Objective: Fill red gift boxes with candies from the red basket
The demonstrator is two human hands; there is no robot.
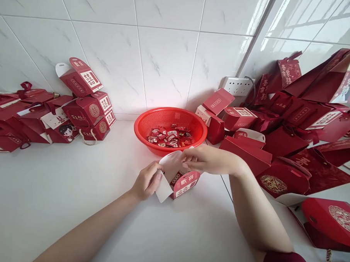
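A small red cardboard candy box (185, 185) with white inner flaps stands opened on the white counter, close in front of a red plastic basket (140, 135). At the box's left side, my left hand (147, 180) is closed on a white side flap, thumb on top. My right hand (201, 159) reaches over from the right, its bent fingers on the far upper flap of the box. Wrapped candies (177, 176) in red and white show inside the box, partly hidden by its front panel. More wrapped candies (171, 138) lie in the basket's bottom.
Stacked red gift boxes (90, 110) stand at the left against the tiled wall. Many more red boxes (281, 139) are piled at the right, near my right forearm. A white power strip (237, 86) sits behind them. One red box (330, 219) with a rope handle lies at the front right.
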